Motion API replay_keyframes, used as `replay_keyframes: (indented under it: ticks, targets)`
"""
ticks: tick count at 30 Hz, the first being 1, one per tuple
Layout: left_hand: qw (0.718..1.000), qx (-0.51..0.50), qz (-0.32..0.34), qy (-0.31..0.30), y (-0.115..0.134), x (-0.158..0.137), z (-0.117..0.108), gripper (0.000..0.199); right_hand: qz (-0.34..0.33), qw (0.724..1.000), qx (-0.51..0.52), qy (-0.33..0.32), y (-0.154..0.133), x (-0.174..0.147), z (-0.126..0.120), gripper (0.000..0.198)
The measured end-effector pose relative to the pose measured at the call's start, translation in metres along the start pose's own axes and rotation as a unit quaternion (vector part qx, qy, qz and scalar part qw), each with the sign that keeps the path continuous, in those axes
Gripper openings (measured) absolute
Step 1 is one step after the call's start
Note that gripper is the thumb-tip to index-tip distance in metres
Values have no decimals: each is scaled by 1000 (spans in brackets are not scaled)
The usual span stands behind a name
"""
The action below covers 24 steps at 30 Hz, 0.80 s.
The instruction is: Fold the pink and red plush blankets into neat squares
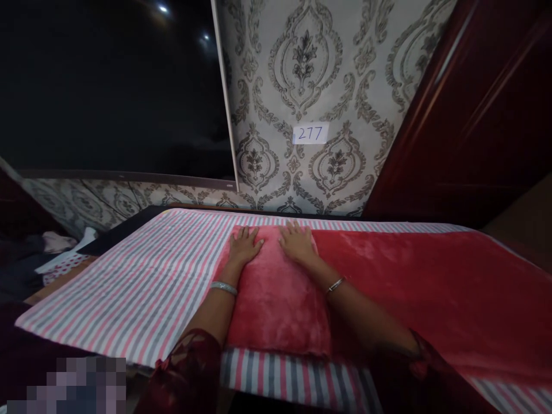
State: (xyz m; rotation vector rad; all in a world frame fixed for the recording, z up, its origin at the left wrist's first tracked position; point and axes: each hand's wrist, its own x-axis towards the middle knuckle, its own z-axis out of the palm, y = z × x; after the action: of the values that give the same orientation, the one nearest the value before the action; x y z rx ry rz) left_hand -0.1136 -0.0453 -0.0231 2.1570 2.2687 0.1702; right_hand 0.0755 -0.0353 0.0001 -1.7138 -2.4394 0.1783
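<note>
A red plush blanket (431, 299) lies spread over a striped cloth (142, 270) in pink, grey and white. Its left end is folded over into a lighter red flap (276, 299). My left hand (245, 246) rests flat on the far left part of this flap, fingers spread, with a bangle at the wrist. Near the flap's far right edge, my right hand (297, 242) lies flat too, fingers apart and pointing toward the wall. Both palms press on the fabric, and neither hand grips anything.
Behind the table stands a patterned wall with a paper label (310, 133) reading 277. A large dark television screen (116, 92) fills the back left. A dark red glossy panel (466, 109) slants at the right. Cloth items (64, 259) lie beyond the left edge.
</note>
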Motion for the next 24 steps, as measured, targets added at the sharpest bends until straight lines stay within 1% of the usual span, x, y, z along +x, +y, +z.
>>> replay_keyframes:
  ticks: [2,3,5,7,9,13,15,18,24]
  targets:
    - [1000,7,3,3,1,0,-1,63,-58,998,6,4,-16,4,3,58]
    - [1000,10,4,3,1,-1,-1,63,-74,997,14,-1,-23,5,7,58]
    - [1000,14,5,5,1,-1,-1,62,-78,996,30,-11,-31,7,16,57]
    - [1000,18,6,8,0,0,0,62,-63,997,39,-13,-29,6,25,60]
    - [1000,20,9,10,-1,2,2,63,-28,999,38,-13,-19,4,29,65]
    - [1000,16,13,17,-3,6,8,64,49,998,14,-24,9,-4,24,72]
    - [1000,13,14,16,-4,8,9,65,77,997,8,-30,19,-8,21,73]
    - [1000,7,13,8,-4,8,8,66,93,995,13,-33,27,-13,19,74]
    - [1000,5,11,3,1,3,2,66,92,995,17,-27,26,-15,23,73]
